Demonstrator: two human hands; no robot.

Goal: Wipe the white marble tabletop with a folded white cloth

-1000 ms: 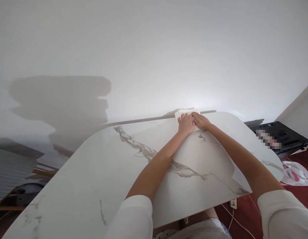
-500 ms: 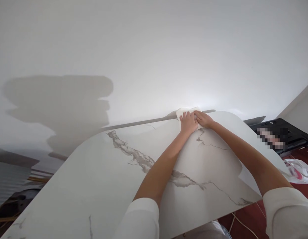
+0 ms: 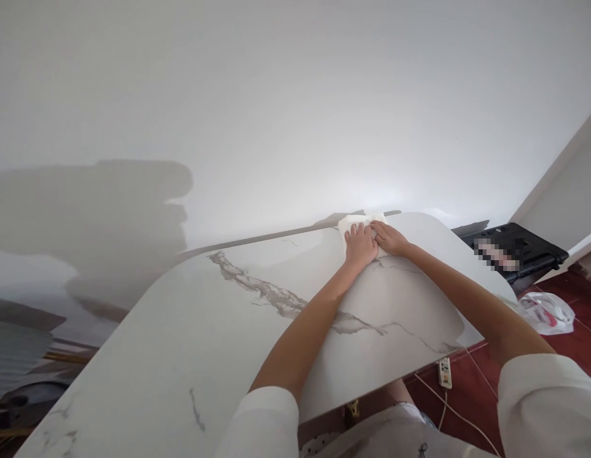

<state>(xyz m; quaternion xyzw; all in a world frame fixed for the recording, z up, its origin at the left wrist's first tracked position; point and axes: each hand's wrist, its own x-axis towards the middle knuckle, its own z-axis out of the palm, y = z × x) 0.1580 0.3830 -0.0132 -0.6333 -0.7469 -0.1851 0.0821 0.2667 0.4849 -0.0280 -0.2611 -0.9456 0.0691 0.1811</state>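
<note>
Where the white wall [image 3: 295, 95] fills the upper frame, we see the marble table [image 3: 180, 331] run from lower left to centre right. Both our arms reach across it. The left hand [image 3: 360, 245] and right hand [image 3: 389, 238] lie side by side, touching, right of centre. Both sit palm down on the white cloth [image 3: 353, 221], fingers flat and close together, nothing pinched. The cloth is at the table's far edge by the wall. There is a black case [image 3: 514, 251] at right, with a plastic bag [image 3: 546, 312] below it and a power strip [image 3: 444, 372] on the red floor.
</note>
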